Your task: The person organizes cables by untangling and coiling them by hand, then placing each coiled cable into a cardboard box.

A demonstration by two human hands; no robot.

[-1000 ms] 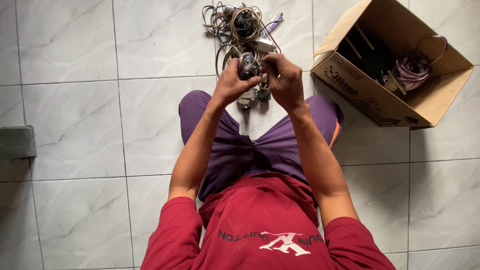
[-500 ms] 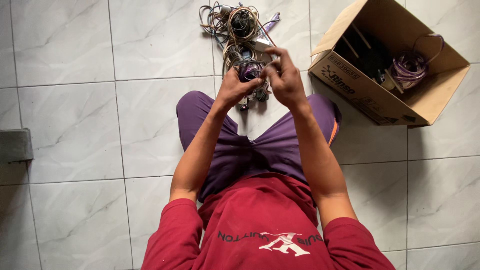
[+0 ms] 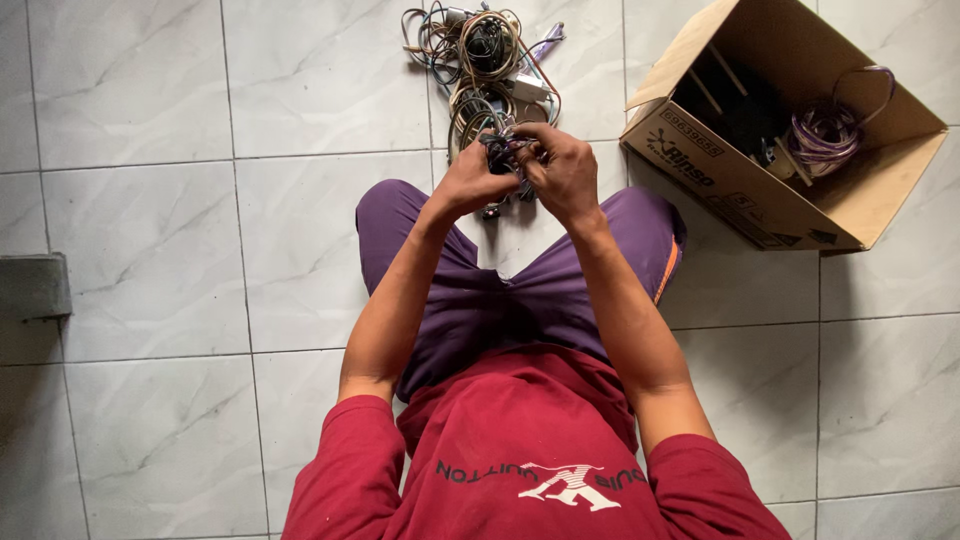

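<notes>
Now the left hand (image 3: 468, 183) and right hand (image 3: 560, 172) both pinch a small bundle of wires (image 3: 503, 153) over the tiled floor (image 3: 150, 250); it looks light and floppy, best held at its middle.

The floor (image 3: 150, 250) was pale marbled tile with thin grout lines. A tangled heap of cables (image 3: 480, 60) lay on it near the far edge, and an open cardboard box (image 3: 740, 190) sat toward its far right corner.
</notes>
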